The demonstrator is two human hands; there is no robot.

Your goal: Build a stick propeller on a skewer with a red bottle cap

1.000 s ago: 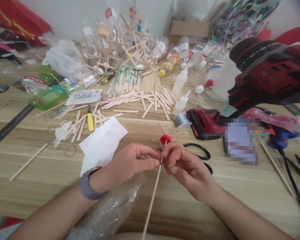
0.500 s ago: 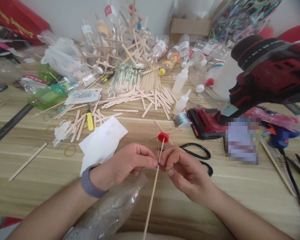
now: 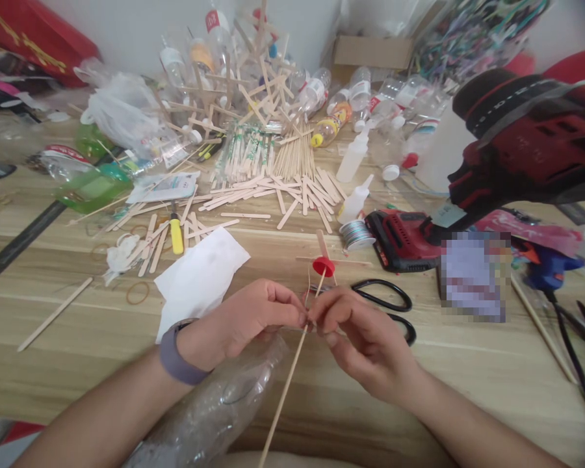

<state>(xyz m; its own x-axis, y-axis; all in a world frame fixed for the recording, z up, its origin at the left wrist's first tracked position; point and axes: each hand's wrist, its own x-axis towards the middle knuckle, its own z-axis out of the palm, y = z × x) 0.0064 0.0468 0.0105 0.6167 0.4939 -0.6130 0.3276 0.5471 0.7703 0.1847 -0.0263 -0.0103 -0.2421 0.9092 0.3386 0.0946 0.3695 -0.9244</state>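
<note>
A thin wooden skewer (image 3: 286, 389) slants up from the bottom edge to a red bottle cap (image 3: 324, 266). Flat sticks (image 3: 322, 244) cross behind the cap. My left hand (image 3: 253, 315), with a purple wristband, pinches at the skewer's middle, its thumb and index fingertips pressed together. Opposite it, my right hand (image 3: 361, 335) has its fingers curled in at the same spot. A thin strand rises from between the fingertips towards the cap; its lower end is hidden by the fingers. Below my left hand lies a clear plastic bottle (image 3: 214, 409).
Black-handled scissors (image 3: 385, 294) lie just beyond my right hand. Right of centre stands a red and black power drill (image 3: 517, 149), with a wire spool (image 3: 357, 234) beside it. White paper (image 3: 199, 273), a yellow screwdriver (image 3: 176, 234) and loose craft sticks (image 3: 244, 193) lie at left and ahead.
The skewer has tilted, its lower end swinging left and the red cap shifting slightly right. The crossed sticks have turned. My right fingers have moved closer to my left fingertips.
</note>
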